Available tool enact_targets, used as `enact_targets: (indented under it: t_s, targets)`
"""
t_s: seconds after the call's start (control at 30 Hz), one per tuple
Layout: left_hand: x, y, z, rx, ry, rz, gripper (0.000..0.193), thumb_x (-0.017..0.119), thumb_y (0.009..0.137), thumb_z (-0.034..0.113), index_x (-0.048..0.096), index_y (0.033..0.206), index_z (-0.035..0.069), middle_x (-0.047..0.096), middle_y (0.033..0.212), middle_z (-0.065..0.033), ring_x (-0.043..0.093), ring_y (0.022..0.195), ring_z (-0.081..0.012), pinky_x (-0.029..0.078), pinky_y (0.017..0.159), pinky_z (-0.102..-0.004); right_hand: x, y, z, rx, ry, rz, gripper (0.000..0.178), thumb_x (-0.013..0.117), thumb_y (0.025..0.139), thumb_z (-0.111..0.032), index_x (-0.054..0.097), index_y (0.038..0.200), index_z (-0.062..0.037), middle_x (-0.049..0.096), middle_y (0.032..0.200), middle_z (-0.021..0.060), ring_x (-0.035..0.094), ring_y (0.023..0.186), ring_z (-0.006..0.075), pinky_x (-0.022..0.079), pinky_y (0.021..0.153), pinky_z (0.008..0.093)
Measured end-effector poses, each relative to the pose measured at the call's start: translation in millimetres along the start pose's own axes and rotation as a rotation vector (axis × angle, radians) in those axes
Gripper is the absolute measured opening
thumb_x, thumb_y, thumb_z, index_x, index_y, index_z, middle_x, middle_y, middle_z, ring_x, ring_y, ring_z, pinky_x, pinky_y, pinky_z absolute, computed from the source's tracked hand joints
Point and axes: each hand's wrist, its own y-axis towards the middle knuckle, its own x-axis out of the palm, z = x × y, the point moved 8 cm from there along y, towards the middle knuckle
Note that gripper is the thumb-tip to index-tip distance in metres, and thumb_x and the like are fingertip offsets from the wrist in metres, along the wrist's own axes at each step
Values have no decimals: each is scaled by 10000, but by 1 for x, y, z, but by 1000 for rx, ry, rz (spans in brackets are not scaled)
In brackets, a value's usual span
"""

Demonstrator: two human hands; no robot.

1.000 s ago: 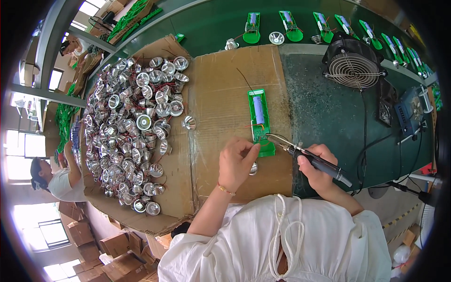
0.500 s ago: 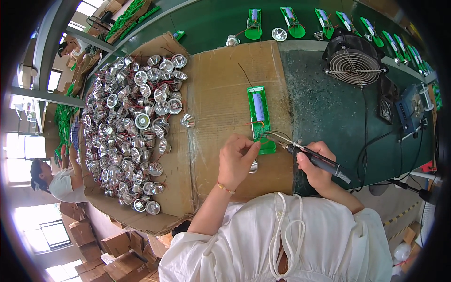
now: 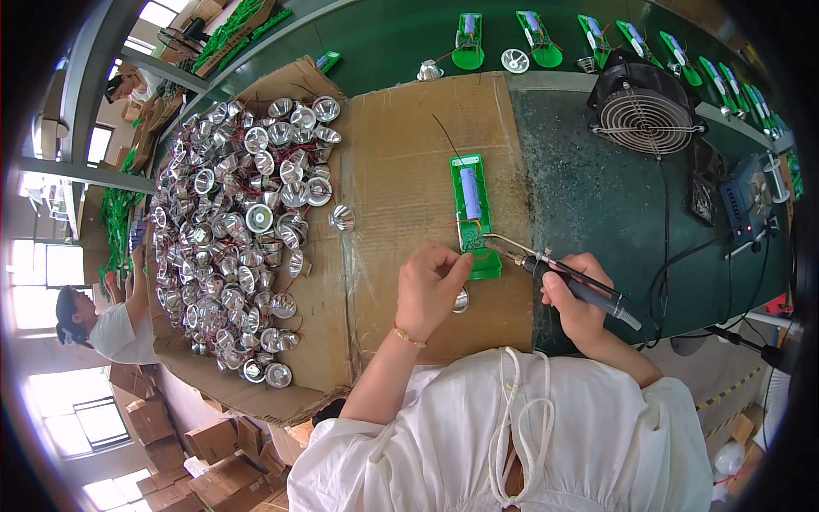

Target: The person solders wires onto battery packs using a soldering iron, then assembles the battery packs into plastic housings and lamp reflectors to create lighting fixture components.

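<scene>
An open green plastic housing (image 3: 487,188) lies lengthwise before me on the cardboard, with a purple cylindrical battery (image 3: 470,194) and a small circuit board (image 3: 474,238) inside. My left hand (image 3: 429,288) is closed in a pinch at the housing's lower left edge; whatever is between the fingertips is too small to make out. Partly behind that hand sits a shiny reflector cup (image 3: 461,301). My right hand (image 3: 577,311) grips a black soldering iron (image 3: 589,296) with a thin curved metal guide tube, its tip over the board's right side.
A cardboard box (image 3: 320,341) on the left is heaped with reflector cups (image 3: 230,230); a single cup (image 3: 342,218) lies beside it. At the right stand a black fan (image 3: 644,119) and a blue soldering station (image 3: 744,200) with cables. Several green housings (image 3: 467,56) line the far side.
The iron's tip and guide tube have shifted slightly over the circuit board. Along the far side, the housings have moved a little to the right. My left hand stays nearly still.
</scene>
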Motion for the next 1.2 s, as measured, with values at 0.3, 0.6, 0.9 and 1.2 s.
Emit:
enact_targets:
  t_s: [0.3,0.6,0.9,1.2]
  targets:
    - [2,7,-4,-38,5,-62,207,653,760,186,603,680,2,545,677,-87,529,548,-179,409,515,-297,8,7,0,27,29,9,140,635,789,-61,508,794,-2,571,620,24,519,533,45,415,478,195]
    - [3,8,-5,-20,15,-88,197,651,753,181,598,681,6,544,682,-94,524,548,-189,406,516,-303,10,6,5,101,56,-3,129,612,804,-54,494,811,-3,569,632,53,522,514,67,435,467,203]
    - [4,8,-3,-22,9,-88,192,649,750,172,593,678,4,543,682,-98,519,547,-194,395,512,-310,8,5,6,92,52,-12,139,613,810,-70,491,813,-3,571,639,65,531,512,80,445,463,211]
    - [5,7,-4,-6,-27,-91,196,645,751,176,592,671,5,539,671,-93,514,544,-192,386,508,-312,5,3,7,131,87,20,146,624,808,-74,498,807,0,579,641,53,538,524,68,453,475,210]
